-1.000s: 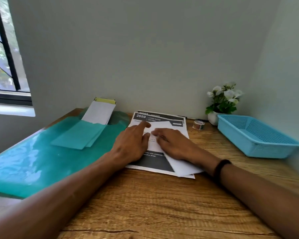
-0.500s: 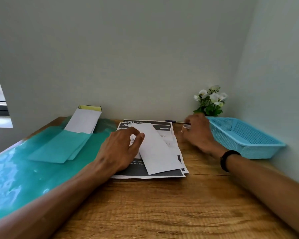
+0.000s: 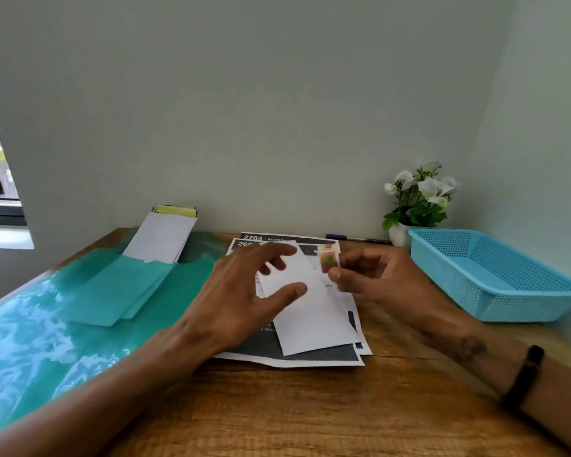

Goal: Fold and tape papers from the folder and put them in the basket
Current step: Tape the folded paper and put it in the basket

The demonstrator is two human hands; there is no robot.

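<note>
A folded white paper (image 3: 314, 321) lies on a stack of printed sheets (image 3: 310, 357) in the middle of the wooden desk. My left hand (image 3: 241, 301) hovers over the paper's left side with fingers spread and holds nothing. My right hand (image 3: 373, 282) pinches a small roll of tape (image 3: 328, 261) above the paper's upper right corner. The open teal folder (image 3: 63, 311) spreads over the left of the desk with white sheets (image 3: 160, 239) in its pocket. The blue basket (image 3: 495, 278) stands at the right and looks empty.
A small white pot of white flowers (image 3: 416, 199) stands in the back right corner behind the basket. A pen (image 3: 356, 238) lies along the wall. A window is at the far left. Bare wooden desk (image 3: 310, 417) stretches in front of the papers.
My right hand has come back from near the basket with the tape roll, now held over the folded paper. My left hand has lifted off the paper and spread its fingers.
</note>
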